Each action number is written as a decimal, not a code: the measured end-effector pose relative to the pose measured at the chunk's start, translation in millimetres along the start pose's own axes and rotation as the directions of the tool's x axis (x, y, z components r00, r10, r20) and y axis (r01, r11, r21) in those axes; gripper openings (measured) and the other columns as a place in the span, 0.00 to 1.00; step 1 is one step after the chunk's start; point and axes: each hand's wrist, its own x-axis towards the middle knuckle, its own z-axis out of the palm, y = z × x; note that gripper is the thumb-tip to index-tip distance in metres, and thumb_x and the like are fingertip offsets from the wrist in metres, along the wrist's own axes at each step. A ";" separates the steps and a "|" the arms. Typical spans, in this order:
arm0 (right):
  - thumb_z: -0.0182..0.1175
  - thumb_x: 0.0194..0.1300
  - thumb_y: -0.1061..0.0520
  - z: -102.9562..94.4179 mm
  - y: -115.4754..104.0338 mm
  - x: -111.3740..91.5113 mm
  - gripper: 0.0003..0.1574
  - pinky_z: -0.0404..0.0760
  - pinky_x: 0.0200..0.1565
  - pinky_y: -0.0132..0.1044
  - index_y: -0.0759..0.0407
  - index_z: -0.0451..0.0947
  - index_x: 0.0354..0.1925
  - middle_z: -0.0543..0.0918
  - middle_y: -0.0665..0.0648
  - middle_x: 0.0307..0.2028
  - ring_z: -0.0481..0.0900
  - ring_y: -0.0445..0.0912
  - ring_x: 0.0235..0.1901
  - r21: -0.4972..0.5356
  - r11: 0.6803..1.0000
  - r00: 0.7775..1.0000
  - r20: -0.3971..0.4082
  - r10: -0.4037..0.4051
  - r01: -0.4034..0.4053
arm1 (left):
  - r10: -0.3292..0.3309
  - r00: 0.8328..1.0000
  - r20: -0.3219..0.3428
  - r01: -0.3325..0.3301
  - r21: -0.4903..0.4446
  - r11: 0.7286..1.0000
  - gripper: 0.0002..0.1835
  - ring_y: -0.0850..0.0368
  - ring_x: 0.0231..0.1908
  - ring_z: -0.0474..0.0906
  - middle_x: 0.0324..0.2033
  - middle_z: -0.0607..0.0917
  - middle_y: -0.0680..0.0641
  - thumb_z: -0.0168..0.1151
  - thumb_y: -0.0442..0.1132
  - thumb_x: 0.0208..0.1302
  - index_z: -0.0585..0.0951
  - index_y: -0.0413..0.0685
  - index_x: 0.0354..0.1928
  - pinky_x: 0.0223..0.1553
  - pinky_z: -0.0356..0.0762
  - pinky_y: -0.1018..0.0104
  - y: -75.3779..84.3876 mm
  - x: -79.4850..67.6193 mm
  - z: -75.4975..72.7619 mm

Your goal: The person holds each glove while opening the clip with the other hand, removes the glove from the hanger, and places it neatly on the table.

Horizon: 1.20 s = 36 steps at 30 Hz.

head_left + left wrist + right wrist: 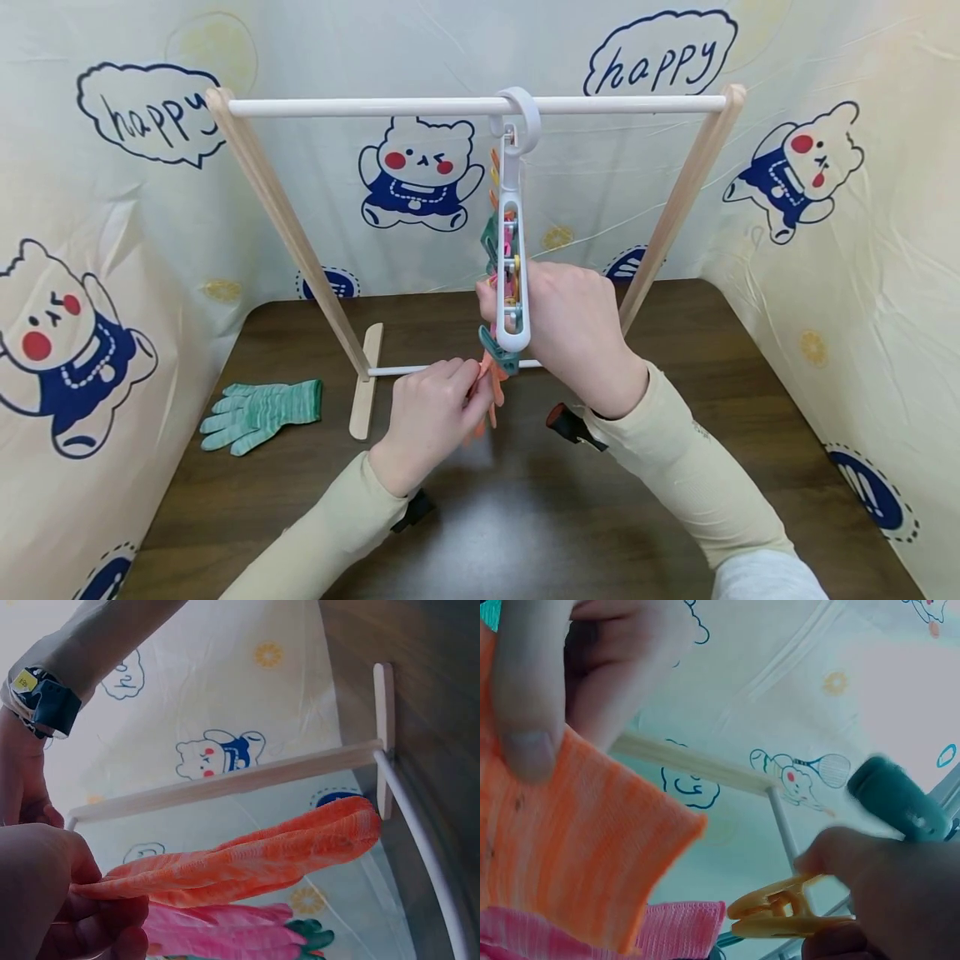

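Note:
My left hand [442,408] pinches the cuff edge of an orange knit glove [255,862], which hangs below the near end of a white clip hanger [513,333]. In the right wrist view, the left thumb presses on the orange fabric [577,840]. Beside the hanger, my right hand [577,325] pinches a yellow clothespin [780,911] between thumb and fingers. The clothespin's tips point at the orange cuff, apart from it. A pink glove [225,930] hangs just behind the orange one. A green clothespin [498,352] sits at the hanger's near end.
A wooden stand's white rod [360,107] carries the hanger by its ring hook [528,121]. Wooden posts [288,225] stand on both sides, with a lower bar [397,370] between. On the brown table [480,533], a green glove [262,412] lies at left. Printed cloth surrounds the table.

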 end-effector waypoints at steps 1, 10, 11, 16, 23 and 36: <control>0.62 0.70 0.39 0.2 0.2 0.1 0.25 0.60 0.15 0.37 0.56 0.79 0.26 0.69 0.50 0.13 0.64 0.44 0.12 -0.003 1.000 1.000 -0.004 0.000 0.000 | -0.002 1.000 0.003 0.002 0.002 1.000 0.17 0.61 0.13 0.62 0.12 0.67 0.56 0.68 0.39 0.64 0.73 0.52 0.19 0.14 0.52 0.73 -1.2 -1.2 0.0; 0.64 0.69 0.36 2.2 1.9 0.4 0.26 0.58 0.14 0.37 0.55 0.79 0.28 0.68 0.49 0.12 0.63 0.44 0.11 -0.040 0.999 1.000 -0.014 -0.017 0.016 | -0.014 1.000 0.009 0.014 0.021 1.000 0.16 0.62 0.13 0.60 0.13 0.66 0.56 0.64 0.38 0.64 0.72 0.51 0.19 0.14 0.53 0.73 -12.5 -10.4 -1.9; 0.64 0.69 0.36 2.0 2.1 0.2 0.25 0.58 0.14 0.37 0.54 0.81 0.29 0.68 0.48 0.12 0.63 0.44 0.11 -0.029 1.000 1.000 -0.010 -0.011 0.011 | -0.016 1.000 0.011 0.016 0.024 1.000 0.15 0.62 0.13 0.60 0.13 0.66 0.56 0.64 0.38 0.64 0.72 0.51 0.19 0.14 0.53 0.73 -13.6 -11.3 -2.4; 0.65 0.69 0.35 0.7 2.6 -1.0 0.25 0.61 0.15 0.37 0.54 0.84 0.32 0.71 0.48 0.13 0.65 0.43 0.13 0.008 1.000 1.000 -0.005 0.009 -0.009 | -0.032 0.999 0.029 0.031 0.041 0.999 0.14 0.61 0.13 0.62 0.13 0.68 0.56 0.63 0.38 0.64 0.74 0.51 0.20 0.14 0.54 0.72 -18.5 -15.1 -4.8; 0.66 0.69 0.35 0.4 3.0 -3.5 0.24 0.62 0.16 0.37 0.53 0.82 0.31 0.71 0.48 0.15 0.67 0.43 0.14 0.040 0.999 1.000 -0.011 0.016 -0.016 | -0.077 0.995 0.063 0.074 0.048 0.996 0.16 0.62 0.13 0.61 0.13 0.67 0.57 0.63 0.38 0.63 0.72 0.52 0.18 0.14 0.52 0.73 -23.7 -23.4 -6.1; 0.65 0.70 0.36 -0.6 7.4 -14.3 0.29 0.63 0.15 0.36 0.61 0.79 0.42 0.78 0.50 0.20 0.70 0.43 0.15 0.062 0.998 0.998 -0.057 0.025 -0.021 | -0.157 0.972 0.177 0.148 0.064 0.987 0.13 0.61 0.13 0.62 0.14 0.71 0.57 0.67 0.39 0.64 0.77 0.52 0.22 0.14 0.56 0.71 -28.6 -31.4 -9.1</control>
